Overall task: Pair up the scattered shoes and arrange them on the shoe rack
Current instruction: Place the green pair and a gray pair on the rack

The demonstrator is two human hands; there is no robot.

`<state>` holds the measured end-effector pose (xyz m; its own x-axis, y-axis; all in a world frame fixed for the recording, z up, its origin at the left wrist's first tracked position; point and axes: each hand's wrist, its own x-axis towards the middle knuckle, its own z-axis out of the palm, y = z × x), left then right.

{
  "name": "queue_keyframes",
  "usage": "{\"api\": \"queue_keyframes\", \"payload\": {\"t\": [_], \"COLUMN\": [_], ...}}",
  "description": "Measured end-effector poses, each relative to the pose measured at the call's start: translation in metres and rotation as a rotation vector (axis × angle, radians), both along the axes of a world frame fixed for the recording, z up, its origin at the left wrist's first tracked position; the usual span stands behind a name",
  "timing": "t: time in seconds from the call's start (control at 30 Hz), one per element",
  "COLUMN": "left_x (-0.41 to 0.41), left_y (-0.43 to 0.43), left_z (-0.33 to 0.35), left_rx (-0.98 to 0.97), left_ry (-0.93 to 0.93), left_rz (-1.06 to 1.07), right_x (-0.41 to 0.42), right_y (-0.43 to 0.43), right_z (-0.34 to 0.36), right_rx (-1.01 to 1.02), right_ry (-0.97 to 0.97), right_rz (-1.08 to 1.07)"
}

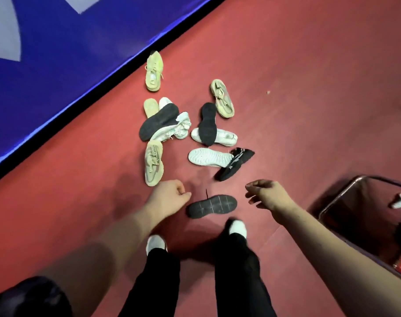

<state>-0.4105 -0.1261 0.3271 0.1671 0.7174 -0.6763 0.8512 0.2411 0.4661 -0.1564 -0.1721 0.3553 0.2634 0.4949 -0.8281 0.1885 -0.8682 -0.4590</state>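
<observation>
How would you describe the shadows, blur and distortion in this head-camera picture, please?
Head view: dim, soft light; a diffuse shadow lies on the red floor beside the left hand; the black shoe next to the white upturned sole looks motion-smeared; the wide lens slightly bows the base of the blue wall.

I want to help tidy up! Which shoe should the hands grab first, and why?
Probably the right hand should lower onto the sole-up black shoe. It lies nearest, between this hand and the left hand, both empty, and a likely mate, the striped black shoe, lies just beyond.
</observation>
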Motion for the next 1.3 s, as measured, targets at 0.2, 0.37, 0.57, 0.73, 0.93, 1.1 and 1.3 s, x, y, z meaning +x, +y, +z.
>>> {"api": "queue_keyframes", "payload": {"t": [0.2, 0.37, 0.57, 0.73, 0.93, 1.1, 1.3], "left_x": [0.009, 0.01, 0.026, 0.041, 0.065, 0.047, 0.014], "left_y": [-0.023, -0.05, -0.102, -0.111, 0.039, 0.117, 0.14], "left_z": [-0.155, -0.311, -0.469, -0.518, -0.484, -0.453, -0.424], "left_rx": [-0.054, -0.056, 0.102, 0.144, -0.396, -0.474, -0.495], "left_ry": [-0.062, 0.045, 0.27, 0.256, -0.194, -0.363, -0.502], "left_rz": [-0.125, -0.318, -0.665, -0.873, -0.599, -0.148, 0.224], "right_x": [-0.014, -0.011, 0.013, 0.035, 0.047, 0.042, 0.04], "right_y": [-0.013, -0.032, -0.057, -0.037, 0.032, 0.075, 0.093], "right_z": [-0.15, -0.312, -0.458, -0.5, -0.478, -0.457, -0.459], "right_rx": [-0.01, -0.026, -0.056, 0.059, 0.263, 0.483, 0.591], "right_ry": [-0.016, -0.036, -0.071, -0.086, -0.165, -0.162, -0.383], "right_rz": [-0.043, 0.002, 0.059, 0.002, 0.2, 0.133, -0.142]}}
